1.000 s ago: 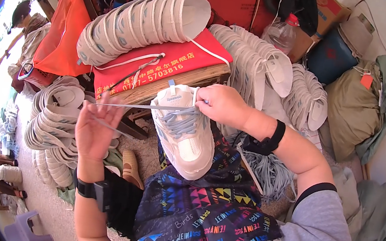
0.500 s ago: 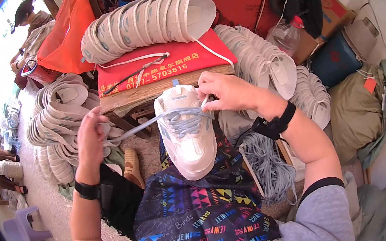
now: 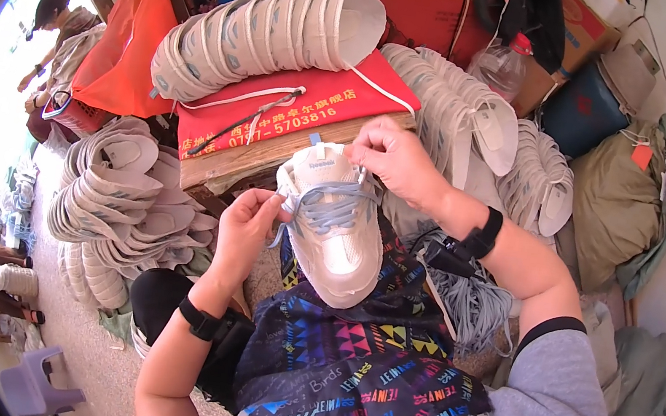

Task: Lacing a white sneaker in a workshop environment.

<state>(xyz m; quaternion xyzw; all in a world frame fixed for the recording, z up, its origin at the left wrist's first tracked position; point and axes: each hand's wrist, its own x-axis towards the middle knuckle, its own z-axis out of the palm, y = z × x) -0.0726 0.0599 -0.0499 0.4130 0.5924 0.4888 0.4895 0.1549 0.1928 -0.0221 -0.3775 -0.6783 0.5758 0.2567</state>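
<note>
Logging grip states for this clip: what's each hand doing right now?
Left hand: closed, pinching the blue-grey lace.
Right hand: closed at the white shoe; what it pinches cannot be told.

The white, rounded shoe [image 3: 340,262] in front of you has matt mesh and smooth panels, with a flat blue-grey lace [image 3: 328,212] of woven cloth. Your dark, multicoloured printed apron [image 3: 352,372] is smooth cloth. The brown bench [image 3: 272,157] is rough-edged wood; the clear, red-capped bottle [image 3: 499,70] is glossy plastic.
</note>
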